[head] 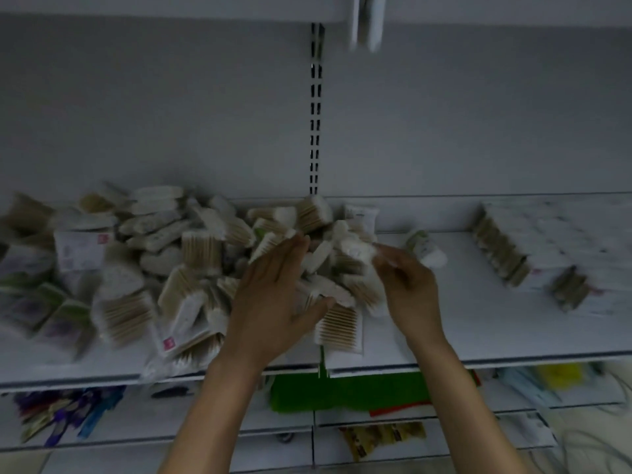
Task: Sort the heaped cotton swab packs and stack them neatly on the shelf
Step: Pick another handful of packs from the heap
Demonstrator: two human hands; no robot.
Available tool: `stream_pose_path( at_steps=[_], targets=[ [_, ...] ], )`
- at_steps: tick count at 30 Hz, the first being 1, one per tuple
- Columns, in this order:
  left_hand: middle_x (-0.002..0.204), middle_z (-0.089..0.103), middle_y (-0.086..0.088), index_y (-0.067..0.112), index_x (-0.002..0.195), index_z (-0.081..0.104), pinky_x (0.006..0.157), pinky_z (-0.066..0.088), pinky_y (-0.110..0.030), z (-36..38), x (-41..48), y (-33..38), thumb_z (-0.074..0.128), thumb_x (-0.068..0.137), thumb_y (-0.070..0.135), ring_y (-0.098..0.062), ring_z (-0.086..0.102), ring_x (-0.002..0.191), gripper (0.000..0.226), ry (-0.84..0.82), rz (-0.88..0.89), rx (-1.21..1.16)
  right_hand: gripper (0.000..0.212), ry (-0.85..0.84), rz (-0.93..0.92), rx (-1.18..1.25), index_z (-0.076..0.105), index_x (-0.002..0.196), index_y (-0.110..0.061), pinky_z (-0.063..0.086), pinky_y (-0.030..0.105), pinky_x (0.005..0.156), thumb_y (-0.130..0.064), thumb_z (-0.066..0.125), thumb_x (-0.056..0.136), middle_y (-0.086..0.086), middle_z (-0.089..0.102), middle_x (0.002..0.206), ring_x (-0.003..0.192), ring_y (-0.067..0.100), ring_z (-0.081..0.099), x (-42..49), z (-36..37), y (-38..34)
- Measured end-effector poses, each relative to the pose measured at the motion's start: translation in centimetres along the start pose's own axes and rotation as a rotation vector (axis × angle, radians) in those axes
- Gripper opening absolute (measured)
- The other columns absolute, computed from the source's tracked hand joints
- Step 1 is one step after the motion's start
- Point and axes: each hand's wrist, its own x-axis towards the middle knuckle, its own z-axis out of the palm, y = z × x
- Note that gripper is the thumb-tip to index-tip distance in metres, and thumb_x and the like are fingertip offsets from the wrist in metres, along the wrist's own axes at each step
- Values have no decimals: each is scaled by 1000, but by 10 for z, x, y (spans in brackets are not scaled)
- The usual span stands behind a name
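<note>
Shelf (461, 323), swab pack heap (178, 268), left hand (273, 295) atop, right hand (410, 285) pinching pack (357, 251)

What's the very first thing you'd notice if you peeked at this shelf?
A big messy heap of cotton swab packs covers the left and middle of the shelf. Two hands reach into it: the left hand rests on the packs, the right hand pinches a white pack. Far right, a neat row of packs stands in line.
</note>
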Motion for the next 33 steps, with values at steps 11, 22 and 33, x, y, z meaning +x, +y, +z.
stream_pose_path(
  at_steps=[11, 22, 33],
  targets=[
    [115, 64, 28, 37, 117, 60, 92, 45, -13, -16, 20, 46, 70, 82, 42, 8, 58, 109, 36, -8, -174, -770, 23, -411, -118, 267, 63, 103, -21, 51, 17, 76, -5, 48, 97, -11, 71, 93, 88, 7, 68, -5, -18, -48],
    [98, 61, 36, 41, 100, 60, 84, 42, -2, -18, 7, 58, 63, 84, 29, 20, 56, 96, 20, 212, -372, -785, 38, -423, -293, -644, 58, 123, -13, 39, 20, 80, -14, 66, 86, 6, 65, 115, 100, 25, 62, -8, -34, 62],
    [102, 72, 15, 23, 109, 66, 80, 53, -17, -38, 1, 54, 84, 70, 38, -1, 66, 98, 45, 156, -355, -838, 10, -171, -267, -170, 57, 93, -29, 38, 4, 64, -20, 61, 92, -12, 61, 83, 76, -3, 57, 8, -47, -24]
  ],
)
